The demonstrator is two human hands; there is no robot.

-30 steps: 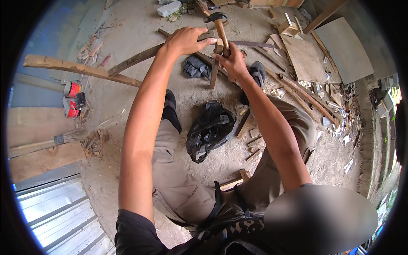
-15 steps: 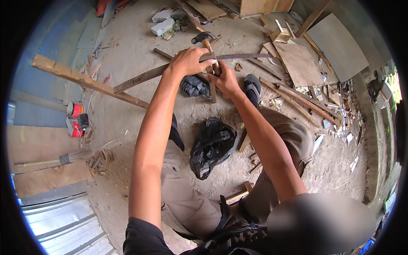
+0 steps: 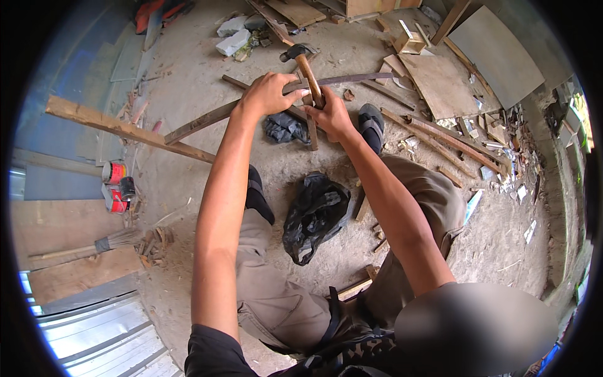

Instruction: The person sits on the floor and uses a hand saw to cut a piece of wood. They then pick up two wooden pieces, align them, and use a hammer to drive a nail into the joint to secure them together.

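A claw hammer point(image 3: 306, 65) with a wooden handle and dark head is gripped in my right hand point(image 3: 331, 115), its head pointing up and away from me. My left hand point(image 3: 269, 94) is closed around a long dark wooden strip point(image 3: 210, 119) that runs from lower left to upper right. A short piece of wood point(image 3: 312, 129) crosses the strip beside my left fingertips and hangs below it. My right fingers are close to that crossing, partly hiding it. Whether a nail sits there is too small to tell.
Black plastic bags point(image 3: 314, 217) lie between my feet. A long timber point(image 3: 125, 129) slants in from the left. Loose sticks point(image 3: 452, 147), a plywood sheet point(image 3: 440, 85) and debris lie at right. Broken blocks point(image 3: 233, 43) lie at the back, red cans point(image 3: 115, 173) at left.
The hammer head has risen slightly, and more of its handle shows above my right hand. My left hand keeps its grip on the strip. The whole view has shifted a little.
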